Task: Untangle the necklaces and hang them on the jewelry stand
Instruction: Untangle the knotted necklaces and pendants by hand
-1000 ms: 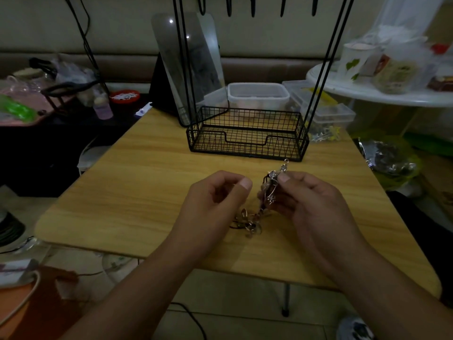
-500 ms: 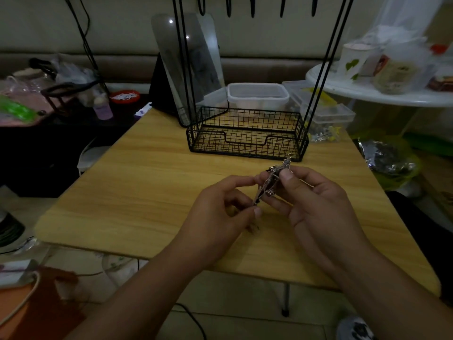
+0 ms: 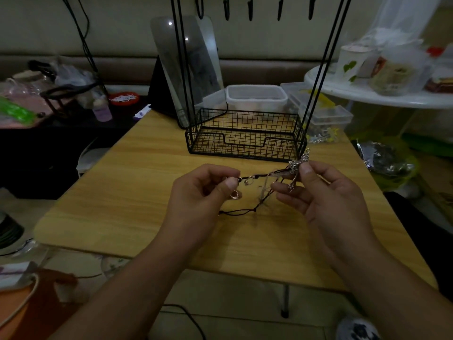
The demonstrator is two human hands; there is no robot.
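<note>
Necklaces (image 3: pixel 267 182) are hanging in a tangle between two hands above the wooden table (image 3: pixel 137 192). The left hand (image 3: pixel 203 192) is pinching a dark cord between thumb and forefinger, with a small clasp dangling just beside the thumbnail and a coppery ring (image 3: pixel 235 194) showing under the curled fingers. The right hand (image 3: pixel 326 192) is pinching a cluster of silver pendants (image 3: pixel 297 168) between thumb and forefinger, its other fingers spreading loosely below (one long pendant is hanging down against them). Dark cord is stretching between the two grips, and a slack loop of it is drooping down to the tabletop near the left wrist; a pale, thin strand is mixing in with the knot, though how the strands are crossing is too fine to tell.

Behind the hands, the black wire jewelry stand (image 3: pixel 245 138) is sitting on the table, its mesh basket at the base and its thin rods rising to a row of hooks (image 3: pixel 250 8) at the top edge of the view. A tilted mirror (image 3: pixel 188 65) is leaning just behind the stand's left rods, and clear plastic containers (image 3: pixel 256 96) are standing behind the basket. A white round table (image 3: pixel 367 94) with a cup and packets is sitting off to the right.
</note>
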